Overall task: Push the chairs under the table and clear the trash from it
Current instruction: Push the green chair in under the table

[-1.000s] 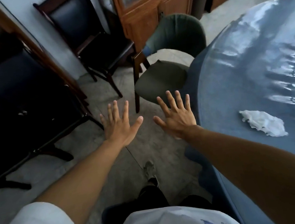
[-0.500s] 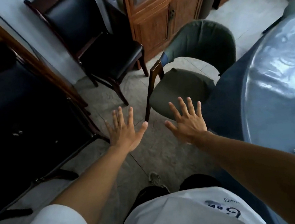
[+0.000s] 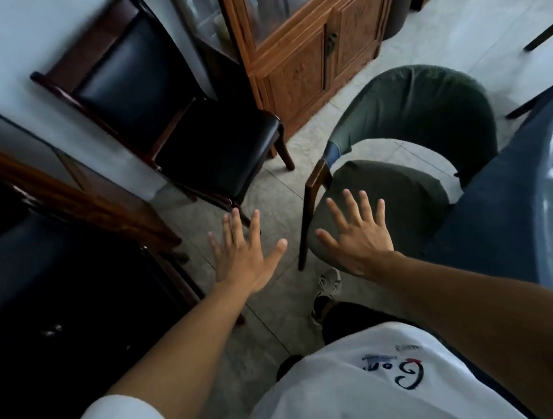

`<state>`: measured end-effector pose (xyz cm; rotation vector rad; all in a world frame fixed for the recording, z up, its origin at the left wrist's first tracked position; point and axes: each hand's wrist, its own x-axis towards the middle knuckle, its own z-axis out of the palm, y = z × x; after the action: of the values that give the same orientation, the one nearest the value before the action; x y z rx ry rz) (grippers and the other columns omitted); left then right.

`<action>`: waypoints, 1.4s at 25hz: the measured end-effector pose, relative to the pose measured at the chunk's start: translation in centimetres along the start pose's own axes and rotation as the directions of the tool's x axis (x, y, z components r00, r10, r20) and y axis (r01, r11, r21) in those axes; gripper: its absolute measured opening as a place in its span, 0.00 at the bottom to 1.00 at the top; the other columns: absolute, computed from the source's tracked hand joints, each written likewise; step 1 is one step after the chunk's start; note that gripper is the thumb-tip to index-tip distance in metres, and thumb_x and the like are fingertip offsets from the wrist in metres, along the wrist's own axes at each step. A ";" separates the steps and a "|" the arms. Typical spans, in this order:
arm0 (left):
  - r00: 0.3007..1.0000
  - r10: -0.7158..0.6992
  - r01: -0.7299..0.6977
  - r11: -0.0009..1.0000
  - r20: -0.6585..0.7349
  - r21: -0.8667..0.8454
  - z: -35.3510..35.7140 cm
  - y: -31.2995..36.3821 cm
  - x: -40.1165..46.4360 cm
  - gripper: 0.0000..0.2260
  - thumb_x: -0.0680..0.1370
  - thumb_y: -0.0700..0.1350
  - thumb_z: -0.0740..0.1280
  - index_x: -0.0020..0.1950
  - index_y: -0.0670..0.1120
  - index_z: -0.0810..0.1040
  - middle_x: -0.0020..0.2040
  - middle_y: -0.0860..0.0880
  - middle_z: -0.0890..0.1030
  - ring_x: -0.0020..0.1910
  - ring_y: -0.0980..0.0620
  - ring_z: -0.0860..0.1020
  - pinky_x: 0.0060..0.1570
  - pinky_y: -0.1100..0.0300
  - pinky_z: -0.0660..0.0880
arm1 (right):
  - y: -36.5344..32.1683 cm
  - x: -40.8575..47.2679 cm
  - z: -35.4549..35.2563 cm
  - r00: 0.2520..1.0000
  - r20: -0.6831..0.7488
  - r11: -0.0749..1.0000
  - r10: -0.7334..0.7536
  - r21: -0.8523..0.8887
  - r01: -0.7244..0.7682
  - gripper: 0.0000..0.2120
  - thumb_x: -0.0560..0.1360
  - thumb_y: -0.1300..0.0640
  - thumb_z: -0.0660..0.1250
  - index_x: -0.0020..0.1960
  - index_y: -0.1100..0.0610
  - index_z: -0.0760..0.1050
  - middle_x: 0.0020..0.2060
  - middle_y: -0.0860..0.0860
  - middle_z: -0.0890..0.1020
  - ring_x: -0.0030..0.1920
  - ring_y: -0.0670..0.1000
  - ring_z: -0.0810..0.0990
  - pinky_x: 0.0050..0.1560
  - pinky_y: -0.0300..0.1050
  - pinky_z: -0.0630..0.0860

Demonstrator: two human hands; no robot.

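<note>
A green upholstered chair (image 3: 400,191) with a curved back and wooden legs stands beside the round table (image 3: 524,215), which has a blue cloth under a shiny cover. The chair's seat is partly tucked under the table edge. My right hand (image 3: 357,234) is spread open, palm down, above the near edge of the green seat. Left of the chair's front leg, my left hand (image 3: 245,254) hangs open over the floor. Neither hand holds anything. No trash is in view.
A black padded wooden chair (image 3: 186,123) stands against the wall ahead on the left. A carved wooden cabinet (image 3: 310,33) with glass doors is behind it. Dark furniture (image 3: 46,290) fills the left side. My shoe (image 3: 325,290) is on the tiled floor below the hands.
The view has swung left and come nearer the green chair. The crumpled white tissue on the table has left the frame. Both hands stay open and spread, now right at the chair.
</note>
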<state>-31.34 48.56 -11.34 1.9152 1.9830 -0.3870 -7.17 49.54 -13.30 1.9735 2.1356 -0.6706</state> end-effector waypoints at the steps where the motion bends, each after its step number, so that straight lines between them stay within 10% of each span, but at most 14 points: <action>1: 1.000 -0.006 0.005 1.000 0.013 0.017 -1.2 0.1 1.9 0.41 0.76 0.75 0.39 0.82 0.55 0.33 0.82 0.43 0.32 0.80 0.43 0.32 0.76 0.34 0.34 | 0.1 2.0 -0.8 1.000 -0.003 1.000 0.009 0.026 -0.009 0.37 0.79 0.28 0.38 0.83 0.44 0.39 0.82 0.53 0.38 0.81 0.60 0.32 0.77 0.69 0.33; 18: 0.906 0.364 -0.399 0.903 0.215 0.157 -12.8 9.8 32.4 0.42 0.76 0.75 0.44 0.84 0.53 0.42 0.84 0.43 0.39 0.82 0.43 0.36 0.77 0.35 0.37 | 4.2 20.3 -10.0 0.867 0.076 0.801 0.493 0.351 -0.486 0.36 0.81 0.30 0.41 0.83 0.45 0.39 0.82 0.54 0.38 0.81 0.60 0.34 0.78 0.69 0.35; 29: 0.512 0.717 -0.859 0.424 0.473 0.286 -17.0 13.8 47.2 0.42 0.77 0.75 0.45 0.83 0.55 0.37 0.82 0.43 0.34 0.80 0.43 0.32 0.76 0.34 0.36 | -1.6 25.4 -11.2 0.415 0.228 0.239 0.881 0.543 -0.805 0.36 0.81 0.31 0.43 0.83 0.46 0.40 0.83 0.54 0.40 0.82 0.59 0.36 0.79 0.66 0.34; 35: 0.374 0.777 -0.918 0.232 0.507 0.322 -17.9 15.1 46.5 0.41 0.77 0.74 0.46 0.83 0.54 0.39 0.83 0.43 0.37 0.81 0.43 0.34 0.76 0.34 0.36 | -5.6 23.3 -10.8 0.292 0.186 0.133 0.938 0.586 -0.799 0.35 0.82 0.32 0.42 0.83 0.46 0.41 0.83 0.54 0.42 0.82 0.58 0.36 0.79 0.66 0.35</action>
<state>-18.38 98.87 -14.72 2.7907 0.3323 -0.8742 -13.41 75.04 -11.96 3.1963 0.2894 -0.8787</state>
